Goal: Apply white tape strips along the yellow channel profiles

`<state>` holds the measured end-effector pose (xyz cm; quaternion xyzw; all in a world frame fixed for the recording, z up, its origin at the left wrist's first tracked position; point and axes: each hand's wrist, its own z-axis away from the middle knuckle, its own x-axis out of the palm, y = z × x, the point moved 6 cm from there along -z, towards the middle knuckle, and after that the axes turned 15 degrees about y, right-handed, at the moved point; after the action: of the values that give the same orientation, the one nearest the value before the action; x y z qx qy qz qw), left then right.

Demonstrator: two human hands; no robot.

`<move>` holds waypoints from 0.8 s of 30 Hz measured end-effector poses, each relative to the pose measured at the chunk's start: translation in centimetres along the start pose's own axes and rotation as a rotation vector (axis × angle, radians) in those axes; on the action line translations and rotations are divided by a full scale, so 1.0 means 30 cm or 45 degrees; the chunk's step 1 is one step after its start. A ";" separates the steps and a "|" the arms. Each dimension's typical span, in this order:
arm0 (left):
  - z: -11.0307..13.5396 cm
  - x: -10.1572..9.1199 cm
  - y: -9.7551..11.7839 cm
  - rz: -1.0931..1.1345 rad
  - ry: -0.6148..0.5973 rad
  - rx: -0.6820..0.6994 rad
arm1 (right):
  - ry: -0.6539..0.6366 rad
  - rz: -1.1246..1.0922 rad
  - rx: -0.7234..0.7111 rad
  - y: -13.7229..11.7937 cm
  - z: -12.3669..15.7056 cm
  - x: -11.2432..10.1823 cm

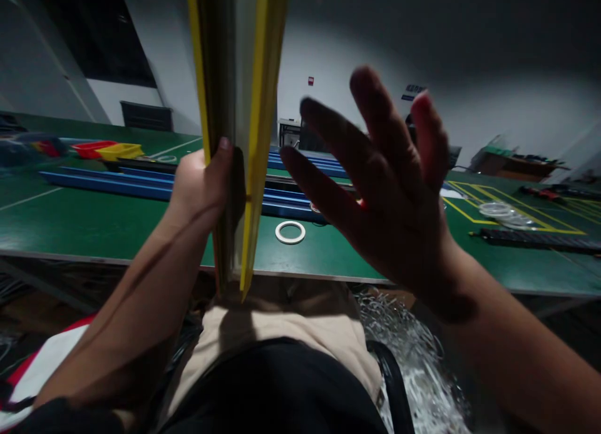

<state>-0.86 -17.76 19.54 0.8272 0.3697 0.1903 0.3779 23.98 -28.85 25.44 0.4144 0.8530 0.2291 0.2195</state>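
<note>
My left hand (201,183) is wrapped round a long yellow channel-shaped profile (263,108), with the thumb inside the channel. The profile stands nearly upright in front of me; its top runs out of view and its lower end hangs by the table's front edge, over my lap. To its right, my right hand (389,190) is raised in the air with fingers spread, holding nothing and apart from the profile. A white tape roll (290,232) lies flat on the green table between the profile and my right hand.
Blue channel profiles (117,182) lie across the green table (94,227). Red (94,149) and yellow (119,152) trays stand at the left. At the right are clear rings (504,213) and a dark strip (539,238). Shredded strips (408,359) heap below the table.
</note>
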 end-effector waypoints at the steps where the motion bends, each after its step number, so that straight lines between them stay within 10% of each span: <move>1: 0.002 0.007 0.006 -0.074 -0.052 0.035 | -0.039 0.040 -0.037 0.008 -0.038 0.001; 9: 0.123 0.108 0.073 -0.082 -0.784 0.053 | -0.286 0.066 -0.097 0.116 -0.064 0.090; 14: 0.203 0.203 0.004 -0.297 -1.215 0.243 | -0.397 0.127 -0.025 0.180 0.216 0.126; 24: 0.396 0.357 -0.116 -0.705 -1.690 0.674 | -0.780 0.072 0.310 0.021 0.732 0.154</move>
<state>11.60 -13.89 9.64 0.7083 0.2922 -0.5429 0.3437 34.17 -20.19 7.43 0.5106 0.7566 -0.0038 0.4085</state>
